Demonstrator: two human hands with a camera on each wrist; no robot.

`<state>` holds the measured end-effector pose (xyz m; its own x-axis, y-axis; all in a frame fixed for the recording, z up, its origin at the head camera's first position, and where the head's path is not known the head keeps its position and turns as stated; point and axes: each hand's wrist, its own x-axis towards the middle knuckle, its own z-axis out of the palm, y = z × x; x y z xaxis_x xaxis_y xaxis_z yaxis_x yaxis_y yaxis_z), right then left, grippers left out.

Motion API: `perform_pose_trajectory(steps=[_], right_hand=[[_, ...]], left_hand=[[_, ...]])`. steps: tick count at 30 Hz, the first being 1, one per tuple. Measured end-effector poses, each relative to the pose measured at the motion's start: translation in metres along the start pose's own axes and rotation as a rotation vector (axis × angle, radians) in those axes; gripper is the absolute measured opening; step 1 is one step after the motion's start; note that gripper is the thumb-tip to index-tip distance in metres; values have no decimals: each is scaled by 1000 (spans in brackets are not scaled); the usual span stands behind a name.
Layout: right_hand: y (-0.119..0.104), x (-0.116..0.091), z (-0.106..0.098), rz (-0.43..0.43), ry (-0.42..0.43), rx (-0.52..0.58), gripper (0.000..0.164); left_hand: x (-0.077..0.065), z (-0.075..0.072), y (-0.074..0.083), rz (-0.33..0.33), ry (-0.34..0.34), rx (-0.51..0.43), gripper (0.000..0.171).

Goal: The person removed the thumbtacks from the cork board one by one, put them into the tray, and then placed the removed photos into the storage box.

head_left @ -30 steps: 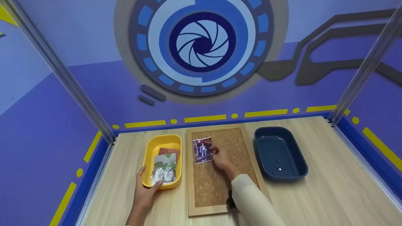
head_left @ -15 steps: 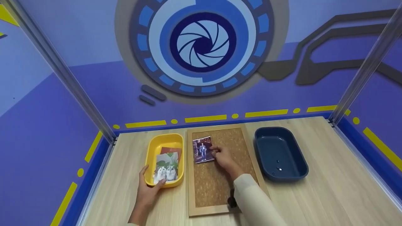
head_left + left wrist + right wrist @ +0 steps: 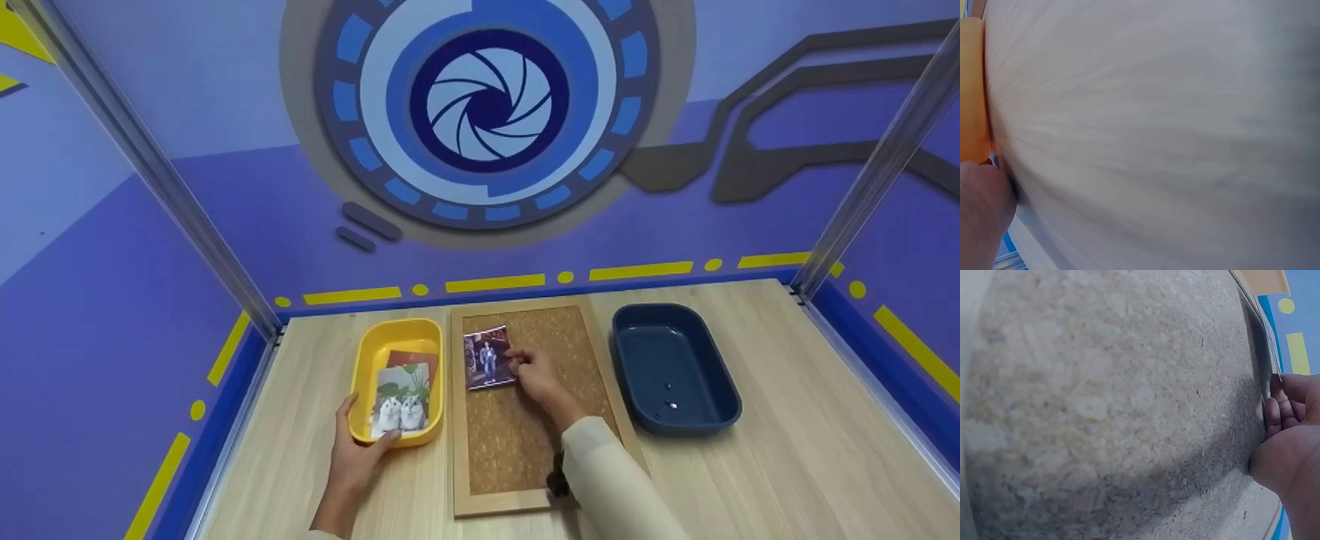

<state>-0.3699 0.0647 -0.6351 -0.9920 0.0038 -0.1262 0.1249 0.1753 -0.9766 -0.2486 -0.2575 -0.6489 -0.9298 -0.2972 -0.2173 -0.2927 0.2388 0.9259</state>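
In the head view, the right hand (image 3: pixel 536 379) pinches the right edge of a photo (image 3: pixel 484 364) showing a standing person. That photo lies over the upper left of a cork board (image 3: pixel 502 450) with a wooden frame. Seen from the right wrist, the thumb and index fingertip of the right hand (image 3: pixel 1289 422) meet low over the cork. The left hand (image 3: pixel 356 457) grips the near left corner of a yellow tray (image 3: pixel 364 367), thumb over the near rim. Inside the tray, a photo of two white hamsters (image 3: pixel 401 412) overlaps a reddish card (image 3: pixel 412 357).
Right of the board stands a dark blue tray (image 3: pixel 660 352) with a few small shiny bits (image 3: pixel 670 405) in it. All rests on a light wood table (image 3: pixel 810 450). Purple panels (image 3: pixel 247 210) enclose the back and sides. A black object (image 3: pixel 556 480) shows at the right wrist.
The left hand and the yellow tray have shifted slightly right, closer to the board. The right hand keeps its pinch on the photo, which stays at about the same spot.
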Motion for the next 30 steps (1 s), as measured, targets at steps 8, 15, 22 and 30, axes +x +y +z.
perform_pose_trajectory(steps=[8,15,22,30], right_hand=[[1,2,-2,18,-3,15,29],[0,-1,-5,40,-24,18,30],[0,-1,-4,7,-27,49,30],[1,-3,-4,-9,-28,48,29]], left_hand=[[-1,2,-1,-1,9,-10,110],[-1,1,0,-1,7,-9,111],[0,0,0,13,11,6,111],[-3,-2,0,-6,-4,4,111]])
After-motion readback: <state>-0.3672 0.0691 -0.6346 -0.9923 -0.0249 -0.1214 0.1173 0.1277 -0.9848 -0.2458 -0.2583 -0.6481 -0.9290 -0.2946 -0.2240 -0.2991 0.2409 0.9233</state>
